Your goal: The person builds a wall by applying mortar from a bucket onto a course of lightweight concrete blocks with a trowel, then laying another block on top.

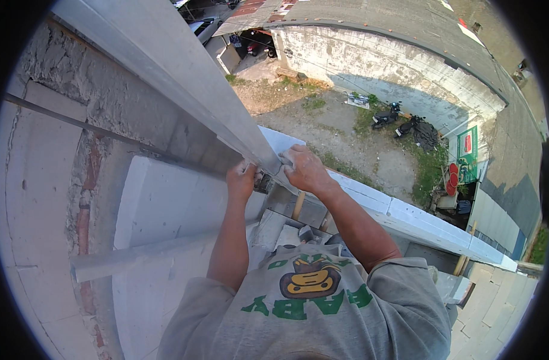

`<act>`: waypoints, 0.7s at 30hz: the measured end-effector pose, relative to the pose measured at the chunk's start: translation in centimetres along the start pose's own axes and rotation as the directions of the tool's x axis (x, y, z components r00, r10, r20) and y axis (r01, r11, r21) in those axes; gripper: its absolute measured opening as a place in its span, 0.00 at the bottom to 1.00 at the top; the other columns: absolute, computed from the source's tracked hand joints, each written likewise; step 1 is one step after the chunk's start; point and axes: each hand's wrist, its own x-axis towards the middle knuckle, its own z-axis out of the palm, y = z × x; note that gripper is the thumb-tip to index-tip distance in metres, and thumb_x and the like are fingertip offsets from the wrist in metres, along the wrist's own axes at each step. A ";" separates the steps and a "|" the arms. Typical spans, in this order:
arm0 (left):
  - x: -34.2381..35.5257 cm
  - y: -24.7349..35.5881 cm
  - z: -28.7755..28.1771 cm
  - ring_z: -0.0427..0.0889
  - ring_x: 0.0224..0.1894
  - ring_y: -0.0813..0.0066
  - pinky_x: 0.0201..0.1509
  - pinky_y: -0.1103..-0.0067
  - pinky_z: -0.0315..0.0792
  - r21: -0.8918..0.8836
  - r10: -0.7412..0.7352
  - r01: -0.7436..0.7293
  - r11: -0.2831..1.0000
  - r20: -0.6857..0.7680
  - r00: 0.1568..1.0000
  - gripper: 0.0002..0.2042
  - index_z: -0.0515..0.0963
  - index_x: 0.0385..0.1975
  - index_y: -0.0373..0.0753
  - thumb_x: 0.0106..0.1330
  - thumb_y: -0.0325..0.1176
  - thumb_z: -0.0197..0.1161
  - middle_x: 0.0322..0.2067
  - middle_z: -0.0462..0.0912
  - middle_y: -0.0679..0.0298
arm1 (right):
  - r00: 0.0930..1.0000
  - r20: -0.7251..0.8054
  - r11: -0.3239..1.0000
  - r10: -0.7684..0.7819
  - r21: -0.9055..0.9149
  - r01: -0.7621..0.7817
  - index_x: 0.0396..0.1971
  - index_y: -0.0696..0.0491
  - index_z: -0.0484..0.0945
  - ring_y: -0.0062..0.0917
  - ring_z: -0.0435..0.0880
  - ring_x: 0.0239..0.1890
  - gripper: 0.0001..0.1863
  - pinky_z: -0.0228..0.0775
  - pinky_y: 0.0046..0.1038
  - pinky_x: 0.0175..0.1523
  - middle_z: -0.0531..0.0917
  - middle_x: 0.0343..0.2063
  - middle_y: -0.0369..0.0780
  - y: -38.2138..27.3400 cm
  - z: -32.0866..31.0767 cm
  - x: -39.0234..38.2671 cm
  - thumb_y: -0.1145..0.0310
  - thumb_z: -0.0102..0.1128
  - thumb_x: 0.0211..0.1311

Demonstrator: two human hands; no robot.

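Note:
A long pale grey beam (184, 78) slants down from the upper left, its lower end lying between my hands. My left hand (242, 179) is closed on the near-left side of that end, fingers bent in, and what they hold is hidden. On the other side, my right hand (304, 170) grips the beam's edge with its fingers curled and thumb beneath. Pale dust coats the fingers of both hands. Just under my right hand runs the top of a white block wall (364, 195), stretching away to the lower right.
A drop beyond the wall leads down to a yard (370, 156) with parked motorcycles (387, 116) and a stained wall (370, 66). At left are a rough mortared wall (64, 72), a large white panel (172, 198) and a grey pipe (148, 258). Wooden props (298, 205) stand below my hands.

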 end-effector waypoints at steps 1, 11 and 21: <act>-0.3 -0.2 -0.4 0.77 0.24 0.82 0.28 0.84 0.70 0.050 0.027 -0.027 0.998 0.001 1.000 0.08 0.81 0.34 0.35 0.65 0.33 0.59 0.25 0.81 0.67 | 1.000 0.001 1.000 0.001 -0.001 -0.001 0.35 0.56 0.80 0.39 0.75 0.47 0.13 0.68 0.36 0.52 0.78 0.38 0.45 -0.6 0.1 -0.8 0.67 0.61 0.50; -3.3 3.8 -0.3 0.80 0.28 0.65 0.34 0.72 0.72 0.603 0.173 -0.221 0.767 0.138 0.975 0.11 0.82 0.31 0.38 0.61 0.38 0.60 0.25 0.81 0.56 | 0.992 -0.083 0.979 -0.099 -0.186 0.082 0.34 0.57 0.77 0.35 0.70 0.45 0.20 0.61 0.35 0.51 0.73 0.36 0.42 -1.2 1.6 -1.0 0.61 0.71 0.42; -4.0 6.8 0.8 0.80 0.34 0.48 0.40 0.61 0.73 0.871 0.214 -0.408 0.273 0.358 0.909 0.12 0.81 0.24 0.36 0.54 0.38 0.55 0.27 0.81 0.49 | 0.987 -0.082 0.972 -0.141 -0.200 0.122 0.31 0.57 0.76 0.35 0.70 0.45 0.18 0.59 0.36 0.52 0.73 0.35 0.42 -1.1 1.9 -1.0 0.63 0.70 0.42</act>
